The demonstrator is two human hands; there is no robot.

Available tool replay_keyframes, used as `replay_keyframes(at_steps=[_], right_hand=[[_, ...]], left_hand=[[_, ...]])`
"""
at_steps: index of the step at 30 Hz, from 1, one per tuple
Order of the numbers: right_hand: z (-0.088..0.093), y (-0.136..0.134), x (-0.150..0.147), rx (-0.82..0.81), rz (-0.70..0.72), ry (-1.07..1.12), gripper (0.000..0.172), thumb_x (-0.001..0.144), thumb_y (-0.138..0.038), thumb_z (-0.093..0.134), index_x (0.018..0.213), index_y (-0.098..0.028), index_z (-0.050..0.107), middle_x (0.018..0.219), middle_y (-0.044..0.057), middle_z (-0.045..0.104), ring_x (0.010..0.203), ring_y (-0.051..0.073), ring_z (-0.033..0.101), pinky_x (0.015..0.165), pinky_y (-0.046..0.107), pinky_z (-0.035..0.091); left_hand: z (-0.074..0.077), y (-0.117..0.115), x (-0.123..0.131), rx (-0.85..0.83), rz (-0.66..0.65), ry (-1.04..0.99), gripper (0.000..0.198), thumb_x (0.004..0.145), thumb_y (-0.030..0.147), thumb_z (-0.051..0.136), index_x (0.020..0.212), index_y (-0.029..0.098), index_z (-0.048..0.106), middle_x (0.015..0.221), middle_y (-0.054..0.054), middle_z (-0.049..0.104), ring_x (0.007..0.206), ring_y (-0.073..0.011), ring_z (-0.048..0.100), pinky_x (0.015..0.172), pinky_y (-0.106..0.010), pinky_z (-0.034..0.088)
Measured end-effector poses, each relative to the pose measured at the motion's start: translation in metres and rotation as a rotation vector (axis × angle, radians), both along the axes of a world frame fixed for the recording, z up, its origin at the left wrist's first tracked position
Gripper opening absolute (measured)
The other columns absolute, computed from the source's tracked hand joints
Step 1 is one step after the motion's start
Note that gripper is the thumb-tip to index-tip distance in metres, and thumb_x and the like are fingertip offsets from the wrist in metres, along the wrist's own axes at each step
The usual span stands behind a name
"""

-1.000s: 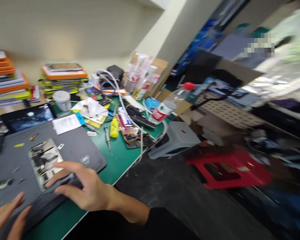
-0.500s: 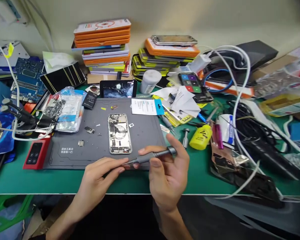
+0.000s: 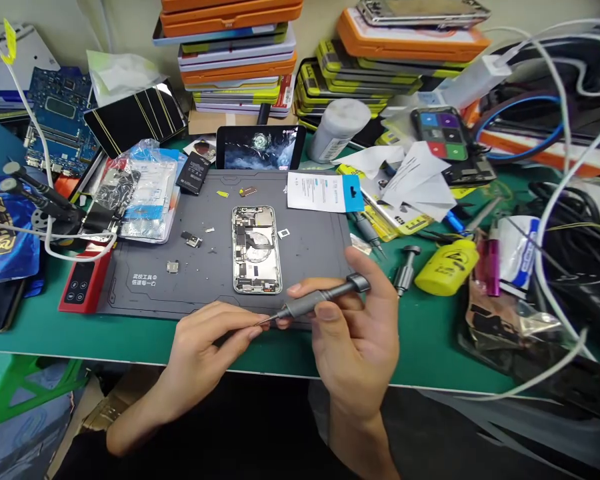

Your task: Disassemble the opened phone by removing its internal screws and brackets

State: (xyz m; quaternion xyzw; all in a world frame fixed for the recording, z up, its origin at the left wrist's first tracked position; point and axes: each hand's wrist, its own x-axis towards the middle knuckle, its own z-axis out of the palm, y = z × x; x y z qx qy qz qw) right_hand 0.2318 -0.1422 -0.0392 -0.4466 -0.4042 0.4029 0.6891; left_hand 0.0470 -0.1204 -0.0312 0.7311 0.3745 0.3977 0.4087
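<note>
My right hand (image 3: 357, 333) is closed around a grey precision screwdriver (image 3: 305, 305), held slanting above the front edge of the work mat. Its thin shaft points down to the left. At that tip, the thumb and forefinger of my left hand (image 3: 210, 340) are pinched together; whether a tiny part is between them too, I cannot tell. Just beyond the hands, an opened phone (image 3: 256, 250) lies on the grey mat (image 3: 310, 260) with its inner parts showing. Small phone parts lie left of it, among them a metal piece (image 3: 173, 267) and a dark module (image 3: 192, 239).
A red device (image 3: 85, 283) sits at the mat's left edge. Behind the mat, a lit phone (image 3: 260, 148) leans before stacked cases (image 3: 237, 67). To the right are a second screwdriver (image 3: 406, 270), a yellow bottle (image 3: 447, 267) and looping white cables (image 3: 555, 200).
The view has shifted closer and lower, so the bench appears larger. Both hands keep their hold at the screwdriver, which now slants a little more steeply.
</note>
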Motion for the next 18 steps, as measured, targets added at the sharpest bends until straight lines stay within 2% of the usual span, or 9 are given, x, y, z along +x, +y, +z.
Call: replay_keyframes(at_steps=[7,18], right_hand=[[0.0008,-0.0003,0.0009,-0.017,-0.008,-0.016,0.047,0.107,-0.024,0.063,0.152,-0.039,0.056,0.104,0.000,0.081,0.075,0.014,0.078,0.065,0.028,0.072],[0.0025,0.0010,0.0027,-0.047,0.024,0.040,0.044,0.106,-0.027,0.067,0.148,-0.039,0.059,0.102,-0.001,0.080,0.066,0.013,0.074,0.062,0.029,0.071]], left_hand=[[-0.0005,0.0007,-0.0015,0.024,-0.007,-0.005,0.028,0.104,0.013,0.070,0.127,0.026,0.079,0.109,0.002,0.085,0.095,-0.0102,0.076,0.089,-0.022,0.056],[-0.0019,0.0010,-0.0020,0.016,-0.044,-0.041,0.034,0.105,0.010,0.069,0.132,0.027,0.078,0.113,0.000,0.085,0.096,-0.0129,0.076,0.089,-0.025,0.058]])
